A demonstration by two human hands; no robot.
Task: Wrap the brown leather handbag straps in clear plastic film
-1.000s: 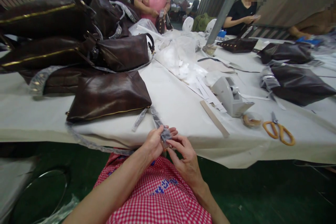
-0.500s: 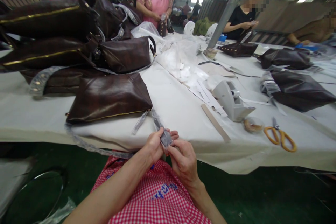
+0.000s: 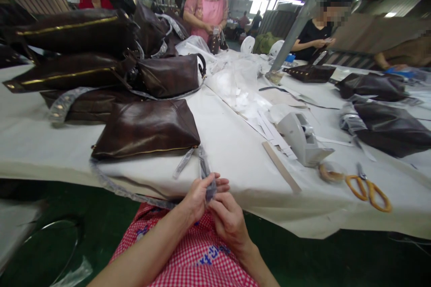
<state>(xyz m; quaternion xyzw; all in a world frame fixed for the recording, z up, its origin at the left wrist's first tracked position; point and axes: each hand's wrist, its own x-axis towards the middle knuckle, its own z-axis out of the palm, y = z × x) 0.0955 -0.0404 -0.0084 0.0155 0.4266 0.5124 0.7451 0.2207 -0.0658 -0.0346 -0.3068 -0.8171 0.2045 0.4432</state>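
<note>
A dark brown leather bag (image 3: 150, 128) lies on the table edge in front of me. From its right corner a strap in clear plastic wrap (image 3: 204, 161) runs down into my hands. My left hand (image 3: 200, 193) holds the wrapped strap between thumb and palm, its other fingers stretched out to the right. My right hand (image 3: 229, 217) pinches the lower end of the same strap's wrapping, just below the left fingers. Another plastic-wrapped length of strap (image 3: 124, 190) hangs from the bag's left corner down over the table edge to my apron (image 3: 198, 255).
More brown bags (image 3: 67, 67) are piled at left. Right of centre are a tape dispenser (image 3: 301, 139), a beige strip (image 3: 281, 168), a tape roll (image 3: 332, 172) and orange-handled scissors (image 3: 368, 190). A metal post (image 3: 303, 18) rises behind. Co-workers stand across the table (image 3: 235, 166).
The view has shifted, so the table's things sit slightly lower and farther right. The wrapped strap has turned in my hands and looks narrower. My right hand has moved closer to my left.
</note>
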